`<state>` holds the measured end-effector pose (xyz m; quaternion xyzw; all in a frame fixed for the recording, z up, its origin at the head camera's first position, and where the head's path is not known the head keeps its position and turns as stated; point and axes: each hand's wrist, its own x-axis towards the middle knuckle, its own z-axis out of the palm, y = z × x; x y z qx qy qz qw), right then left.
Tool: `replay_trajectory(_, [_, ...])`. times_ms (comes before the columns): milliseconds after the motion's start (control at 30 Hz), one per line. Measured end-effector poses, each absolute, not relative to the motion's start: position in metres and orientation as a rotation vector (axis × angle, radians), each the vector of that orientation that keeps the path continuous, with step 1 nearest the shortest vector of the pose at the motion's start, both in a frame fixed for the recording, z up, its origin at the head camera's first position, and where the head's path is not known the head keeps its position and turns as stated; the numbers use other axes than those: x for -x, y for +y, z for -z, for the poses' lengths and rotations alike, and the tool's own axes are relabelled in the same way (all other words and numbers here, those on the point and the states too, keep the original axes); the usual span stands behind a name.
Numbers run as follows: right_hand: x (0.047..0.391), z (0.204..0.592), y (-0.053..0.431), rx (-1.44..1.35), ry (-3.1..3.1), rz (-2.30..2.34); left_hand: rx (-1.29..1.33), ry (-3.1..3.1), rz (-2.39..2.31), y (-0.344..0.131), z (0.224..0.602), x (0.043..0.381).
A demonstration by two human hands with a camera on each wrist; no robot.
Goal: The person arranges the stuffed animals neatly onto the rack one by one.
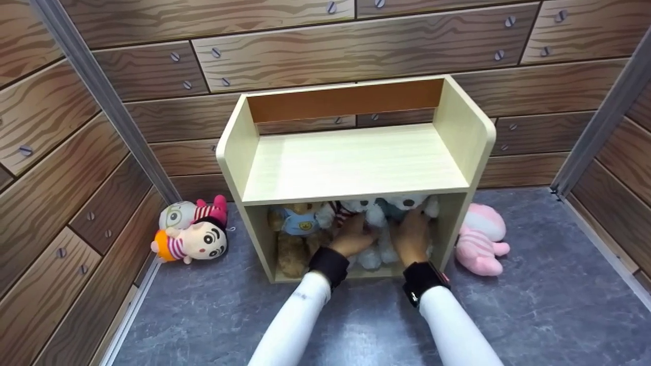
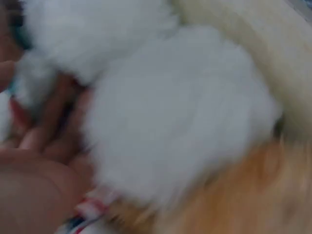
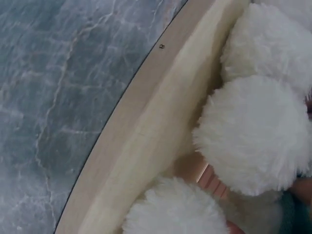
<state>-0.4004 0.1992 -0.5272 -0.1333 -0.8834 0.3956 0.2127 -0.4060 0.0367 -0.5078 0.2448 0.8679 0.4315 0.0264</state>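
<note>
My left hand (image 1: 353, 238) reaches into the lower shelf of a small pale wooden bookcase (image 1: 356, 162). Its fingers (image 2: 53, 122) are fairly straight and touch white fur in the left wrist view. At the right end of that shelf my right hand (image 1: 412, 236) holds a white plush toy (image 1: 407, 201) in teal clothing, its fingers partly hidden by fur. Between the hands sits a second white plush toy (image 1: 361, 204) with red-striped clothing. A brown teddy bear (image 1: 300, 223) in a blue shirt sits at the shelf's left end.
Two plush dolls, one in orange with a striped top (image 1: 201, 241) and one with pink stripes (image 1: 178, 216), lie left of the bookcase. A pink plush toy (image 1: 480, 239) lies on the grey floor (image 1: 549, 295) to its right. Wood-patterned walls (image 1: 356, 56) enclose the corner.
</note>
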Motion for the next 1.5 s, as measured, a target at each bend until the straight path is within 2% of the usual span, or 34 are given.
replay_trajectory(100, [0.401,0.527,0.2,0.356,-2.429,-1.089,-0.722,3.159,-1.011,0.018,0.502,0.387])
replay_trajectory(233, [0.402,0.527,0.2,0.333,-2.408,-1.081,-0.13,3.479,-0.633,-0.016,0.498,0.363])
replay_trajectory(333, [0.401,0.528,0.201,0.323,-2.405,-1.08,0.063,3.43,-0.605,-0.035,0.503,0.358])
replay_trajectory(533, [0.399,0.53,0.201,0.305,-2.426,-1.102,-0.071,3.404,-0.622,-0.046,0.52,0.362])
replay_trajectory(833, [0.396,0.53,0.202,0.284,-2.408,-1.129,-0.222,3.389,-0.582,-0.045,0.521,0.377])
replay_trajectory(1267, [0.396,0.534,0.201,0.267,-2.451,-1.002,-0.248,3.373,-0.957,-0.05,0.531,0.387])
replay_trajectory(1500, [0.401,0.527,0.206,0.213,-2.522,-0.908,-0.218,3.351,-0.968,-0.054,0.531,0.388])
